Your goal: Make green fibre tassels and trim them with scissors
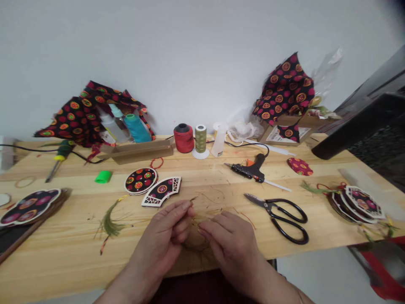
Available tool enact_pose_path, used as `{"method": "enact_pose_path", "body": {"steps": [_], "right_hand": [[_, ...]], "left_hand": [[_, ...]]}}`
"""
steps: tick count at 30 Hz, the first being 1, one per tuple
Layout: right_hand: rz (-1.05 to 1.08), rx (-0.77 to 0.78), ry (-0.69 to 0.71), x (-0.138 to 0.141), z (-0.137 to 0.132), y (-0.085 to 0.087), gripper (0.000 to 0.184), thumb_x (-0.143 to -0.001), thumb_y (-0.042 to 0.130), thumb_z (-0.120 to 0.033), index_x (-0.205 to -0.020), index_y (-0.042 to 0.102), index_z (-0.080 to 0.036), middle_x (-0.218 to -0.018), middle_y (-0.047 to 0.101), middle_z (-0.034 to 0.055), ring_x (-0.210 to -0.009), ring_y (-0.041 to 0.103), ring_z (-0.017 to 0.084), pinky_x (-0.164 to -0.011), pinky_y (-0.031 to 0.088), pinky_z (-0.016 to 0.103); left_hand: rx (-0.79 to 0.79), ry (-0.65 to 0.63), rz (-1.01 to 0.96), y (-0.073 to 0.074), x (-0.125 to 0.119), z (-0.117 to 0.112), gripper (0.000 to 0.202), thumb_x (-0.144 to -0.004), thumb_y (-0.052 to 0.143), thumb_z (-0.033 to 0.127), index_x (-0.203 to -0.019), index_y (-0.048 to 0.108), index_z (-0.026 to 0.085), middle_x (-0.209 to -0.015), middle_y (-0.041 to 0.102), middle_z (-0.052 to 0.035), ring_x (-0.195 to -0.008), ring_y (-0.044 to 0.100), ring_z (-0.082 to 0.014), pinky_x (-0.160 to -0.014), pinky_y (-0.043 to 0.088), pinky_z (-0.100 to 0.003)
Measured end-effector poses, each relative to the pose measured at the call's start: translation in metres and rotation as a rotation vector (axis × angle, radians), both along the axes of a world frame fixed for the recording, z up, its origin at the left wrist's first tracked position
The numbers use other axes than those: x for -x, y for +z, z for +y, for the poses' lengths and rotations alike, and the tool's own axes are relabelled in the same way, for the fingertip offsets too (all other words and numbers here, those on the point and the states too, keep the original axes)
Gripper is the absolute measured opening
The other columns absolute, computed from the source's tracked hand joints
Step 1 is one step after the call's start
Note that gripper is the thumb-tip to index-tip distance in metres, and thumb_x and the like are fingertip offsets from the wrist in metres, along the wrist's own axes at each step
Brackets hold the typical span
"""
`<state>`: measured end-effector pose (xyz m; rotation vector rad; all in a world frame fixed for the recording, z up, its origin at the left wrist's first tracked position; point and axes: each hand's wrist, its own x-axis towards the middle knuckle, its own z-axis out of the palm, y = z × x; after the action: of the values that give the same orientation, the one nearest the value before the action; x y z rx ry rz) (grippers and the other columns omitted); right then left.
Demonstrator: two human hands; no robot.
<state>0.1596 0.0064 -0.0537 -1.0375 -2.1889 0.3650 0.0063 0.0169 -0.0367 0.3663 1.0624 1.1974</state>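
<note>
My left hand (169, 223) is closed, with thumb and forefinger pinching a thin dark thread (193, 198) whose end sticks up past the fingertips. Close to its right, my right hand (232, 236) is also closed, fingers bent and pressed together on fine thread. Loose strands (196, 249) show below and between the hands, too thin to follow. Left of my hands lie a green tassel (112, 221), a fan-shaped ornament (162, 191) and a round ornament (141, 180) with patterned fabric. Black-handled scissors (274, 211) rest open to the right.
A black glue gun (249, 169) lies behind the scissors. Along the wall stand a red thread spool (184, 138), an olive spool (200, 139), a white bottle (218, 142) and a cardboard tray (141, 153). Stacked ornaments (363, 204) sit right; a screwdriver (58, 160) lies left.
</note>
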Motion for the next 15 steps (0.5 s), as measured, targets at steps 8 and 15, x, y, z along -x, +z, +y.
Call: {"method": "enact_pose_path", "body": {"steps": [8, 15], "right_hand": [[0.017, -0.142, -0.101, -0.004, 0.02, -0.005, 0.014, -0.084, 0.055, -0.008, -0.075, 0.061, -0.017, -0.066, 0.062, 0.001, -0.091, 0.048, 0.023, -0.082, 0.035, 0.039], [-0.195, -0.3, -0.088, -0.004, 0.061, 0.027, 0.013, -0.085, 0.051, -0.007, -0.077, 0.059, -0.013, -0.086, 0.06, 0.0069, -0.1, 0.045, 0.025, -0.087, 0.036, 0.04]], "left_hand": [[0.056, 0.039, -0.155, 0.01, 0.009, -0.003, 0.016, -0.063, 0.079, 0.018, -0.063, 0.064, 0.013, -0.051, 0.049, 0.0061, -0.039, 0.026, -0.0008, -0.035, 0.021, -0.013], [0.169, 0.099, -0.115, 0.014, 0.018, -0.008, 0.034, -0.042, 0.09, 0.026, -0.064, 0.067, 0.014, -0.044, 0.048, 0.0057, -0.038, 0.03, -0.0013, -0.035, 0.022, -0.013]]}}
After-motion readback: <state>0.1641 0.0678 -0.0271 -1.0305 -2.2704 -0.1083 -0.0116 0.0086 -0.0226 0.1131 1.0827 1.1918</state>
